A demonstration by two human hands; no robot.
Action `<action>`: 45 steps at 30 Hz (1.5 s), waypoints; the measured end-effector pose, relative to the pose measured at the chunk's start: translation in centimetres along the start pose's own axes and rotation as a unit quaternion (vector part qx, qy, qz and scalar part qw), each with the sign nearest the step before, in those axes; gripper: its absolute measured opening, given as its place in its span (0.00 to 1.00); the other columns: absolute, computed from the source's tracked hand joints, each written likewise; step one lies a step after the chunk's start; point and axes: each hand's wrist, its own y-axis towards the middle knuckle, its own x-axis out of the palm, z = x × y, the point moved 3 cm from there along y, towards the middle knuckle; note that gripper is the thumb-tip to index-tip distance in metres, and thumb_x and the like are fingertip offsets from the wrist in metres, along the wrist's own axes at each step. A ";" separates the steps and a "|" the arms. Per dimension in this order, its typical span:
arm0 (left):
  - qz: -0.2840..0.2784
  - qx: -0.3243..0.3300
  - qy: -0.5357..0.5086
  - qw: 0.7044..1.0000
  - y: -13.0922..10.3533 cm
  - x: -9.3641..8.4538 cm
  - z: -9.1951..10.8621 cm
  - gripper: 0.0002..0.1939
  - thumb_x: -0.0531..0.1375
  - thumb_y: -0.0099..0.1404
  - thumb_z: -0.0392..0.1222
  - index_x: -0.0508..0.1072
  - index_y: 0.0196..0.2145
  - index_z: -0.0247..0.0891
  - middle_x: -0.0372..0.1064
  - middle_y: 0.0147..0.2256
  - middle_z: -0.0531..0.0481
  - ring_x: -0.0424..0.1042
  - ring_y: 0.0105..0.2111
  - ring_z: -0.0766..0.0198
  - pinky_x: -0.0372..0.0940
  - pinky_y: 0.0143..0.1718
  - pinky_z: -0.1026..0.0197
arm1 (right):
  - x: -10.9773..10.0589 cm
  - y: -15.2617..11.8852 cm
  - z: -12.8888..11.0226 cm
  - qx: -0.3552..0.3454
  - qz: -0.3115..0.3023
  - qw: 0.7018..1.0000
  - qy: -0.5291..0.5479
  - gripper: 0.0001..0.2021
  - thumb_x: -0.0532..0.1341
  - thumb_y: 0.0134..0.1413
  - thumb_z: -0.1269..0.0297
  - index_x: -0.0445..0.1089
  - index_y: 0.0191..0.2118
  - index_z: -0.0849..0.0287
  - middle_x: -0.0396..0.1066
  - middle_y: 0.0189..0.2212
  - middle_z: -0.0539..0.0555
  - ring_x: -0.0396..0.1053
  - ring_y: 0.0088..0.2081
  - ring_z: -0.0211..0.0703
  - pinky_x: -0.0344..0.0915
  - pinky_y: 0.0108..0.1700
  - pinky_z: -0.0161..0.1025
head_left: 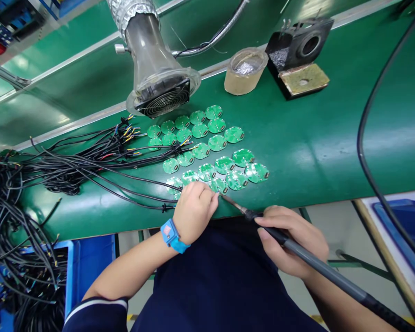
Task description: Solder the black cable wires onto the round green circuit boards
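The right hand (292,242) is closed around a long, slim, dark grey soldering iron (318,265), gripped near its front like a pen. The iron's long axis runs diagonally from the lower right, where its handle and cord leave the picture, up to the left; its thin metal tip points at the near edge of the green desk (332,138), ending at a small round green circuit board (218,185) in the front row.

The left hand (195,210), with a blue wrist strap (171,235) on it, rests on the desk edge with fingers curled and pinched together right at that same board, beside the iron's tip. What the fingers pinch is too small to tell. A thin black wire (131,193) runs along the desk from the left toward this hand.

Behind the hands lie several slanting rows of round green circuit boards (207,143), close together. To their left spreads a bundle of black cables with coloured stripped ends (90,154). Above the boards hangs a clear fume-extractor hood with a black fan grille (162,90). Farther right stand a round tan tub holding silvery scraps (246,70) and a black soldering-iron stand with a yellowish sponge pad (299,57).
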 end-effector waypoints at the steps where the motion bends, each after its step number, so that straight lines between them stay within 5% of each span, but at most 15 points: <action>1: 0.001 0.000 0.003 1.000 0.0 0.0 0.0 0.09 0.55 0.66 0.36 0.67 0.27 0.35 0.67 0.29 0.46 0.66 0.32 0.61 0.65 0.34 0.59 | 0.0 0.0 0.0 -0.003 -0.002 1.000 -0.002 0.10 0.59 0.47 0.78 0.67 0.37 0.60 0.66 0.26 0.51 0.67 0.27 0.39 0.66 0.27 0.37; 21: -0.018 -0.022 0.001 1.000 -0.1 0.2 0.0 0.09 0.53 0.66 0.36 0.66 0.28 0.35 0.66 0.30 0.46 0.66 0.33 0.60 0.65 0.35 0.57 | -0.7 -0.9 0.5 0.039 0.035 0.999 0.010 0.14 0.60 0.45 0.76 0.69 0.40 0.57 0.67 0.27 0.51 0.68 0.27 0.41 0.68 0.28 0.40; 36: -0.051 -0.070 0.024 0.996 0.4 0.2 0.4 0.09 0.54 0.64 0.35 0.64 0.25 0.36 0.64 0.28 0.46 0.64 0.32 0.58 0.63 0.36 0.55 | 0.7 0.5 -0.6 -0.005 -0.003 0.998 -0.062 0.11 0.59 0.47 0.75 0.67 0.38 0.57 0.67 0.25 0.50 0.67 0.24 0.37 0.65 0.24 0.35; 45: -0.060 -0.085 0.009 0.995 0.6 0.2 0.3 0.09 0.54 0.63 0.34 0.63 0.24 0.37 0.62 0.27 0.46 0.62 0.31 0.58 0.63 0.36 0.54 | -0.2 0.3 -0.3 0.065 0.050 0.996 -0.021 0.08 0.58 0.49 0.75 0.68 0.36 0.57 0.66 0.26 0.51 0.67 0.26 0.38 0.64 0.24 0.35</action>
